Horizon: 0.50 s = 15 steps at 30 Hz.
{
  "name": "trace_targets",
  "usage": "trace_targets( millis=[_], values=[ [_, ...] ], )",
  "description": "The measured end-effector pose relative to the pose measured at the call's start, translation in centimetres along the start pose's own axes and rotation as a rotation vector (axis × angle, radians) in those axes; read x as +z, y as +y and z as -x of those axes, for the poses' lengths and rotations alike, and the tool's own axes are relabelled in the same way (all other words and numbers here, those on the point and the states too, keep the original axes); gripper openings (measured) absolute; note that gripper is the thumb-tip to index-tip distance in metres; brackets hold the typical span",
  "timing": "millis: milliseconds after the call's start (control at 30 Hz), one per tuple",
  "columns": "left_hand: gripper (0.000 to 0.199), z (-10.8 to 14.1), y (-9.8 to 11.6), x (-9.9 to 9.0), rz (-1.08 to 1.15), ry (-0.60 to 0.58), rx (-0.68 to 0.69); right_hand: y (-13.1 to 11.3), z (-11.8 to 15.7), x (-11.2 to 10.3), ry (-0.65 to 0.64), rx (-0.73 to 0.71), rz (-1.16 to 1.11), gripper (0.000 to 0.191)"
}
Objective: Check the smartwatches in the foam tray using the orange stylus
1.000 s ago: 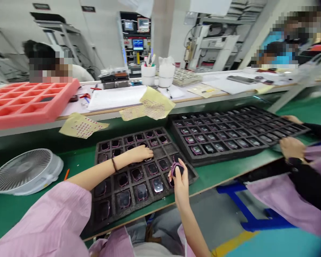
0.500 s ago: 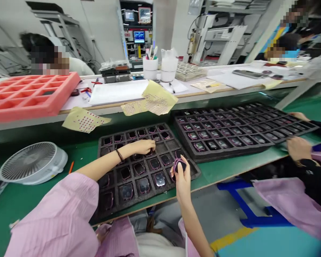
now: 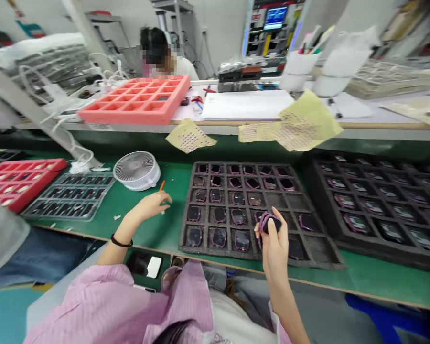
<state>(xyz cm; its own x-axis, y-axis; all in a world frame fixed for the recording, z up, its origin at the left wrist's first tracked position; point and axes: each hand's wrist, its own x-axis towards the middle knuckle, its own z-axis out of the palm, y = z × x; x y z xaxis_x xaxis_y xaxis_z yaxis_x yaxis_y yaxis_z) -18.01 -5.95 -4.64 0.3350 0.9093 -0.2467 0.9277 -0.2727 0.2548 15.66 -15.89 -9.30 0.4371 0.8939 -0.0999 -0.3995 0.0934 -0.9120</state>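
Observation:
My left hand (image 3: 153, 205) hovers over the green bench, fingers apart and holding nothing, just below an orange stick (image 3: 162, 185). Pinched in my right hand (image 3: 276, 239) are purple-rimmed watch-like pieces (image 3: 270, 222), apparently more than one stacked together. That hand is above the right part of a dark foam tray (image 3: 251, 208), whose compartments hold several similar dark-faced pieces. Some compartments at the tray's right side show bare foam.
A white round fan (image 3: 136, 170) stands left of the tray. Farther left are a clear tray (image 3: 69, 196) and a red tray (image 3: 25, 179). Another dark tray (image 3: 374, 205) lies right. A shelf (image 3: 229, 125) crosses behind, with a person beyond it.
My left hand has left the foam tray and moved left over the bench. My right hand still holds the purple-rimmed pieces. The view has turned left.

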Motion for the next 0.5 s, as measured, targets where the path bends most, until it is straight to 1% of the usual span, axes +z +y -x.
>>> trace_targets(
  millis=[67,167,233,333,400,433,500],
  values=[
    [0.027,1.6,-1.4,1.9,0.081,0.026,-0.050,0.2,0.3,0.9,-0.040,0.025,-0.012,0.049],
    [0.026,2.7,-2.3,4.0,0.173,0.167,-0.123,0.3,0.7,2.2,-0.093,0.069,-0.018,0.047],
    [0.023,3.0,-2.7,4.8,0.233,0.247,-0.158,0.4,1.0,2.9,-0.118,0.094,-0.023,0.046],
    [0.023,3.2,-3.0,4.9,0.352,0.278,-0.216,0.5,1.2,3.8,-0.156,0.127,-0.076,0.042],
    [0.025,3.3,-2.4,4.6,0.468,0.266,-0.254,0.6,1.3,4.4,-0.187,0.148,-0.126,0.041],
    [0.026,3.2,-1.7,4.3,0.548,0.266,-0.256,0.6,1.3,4.8,-0.200,0.152,-0.148,0.041],
    [0.028,3.1,0.9,3.9,0.759,0.308,-0.205,0.7,1.5,5.6,-0.219,0.147,-0.179,0.040]
  ],
)
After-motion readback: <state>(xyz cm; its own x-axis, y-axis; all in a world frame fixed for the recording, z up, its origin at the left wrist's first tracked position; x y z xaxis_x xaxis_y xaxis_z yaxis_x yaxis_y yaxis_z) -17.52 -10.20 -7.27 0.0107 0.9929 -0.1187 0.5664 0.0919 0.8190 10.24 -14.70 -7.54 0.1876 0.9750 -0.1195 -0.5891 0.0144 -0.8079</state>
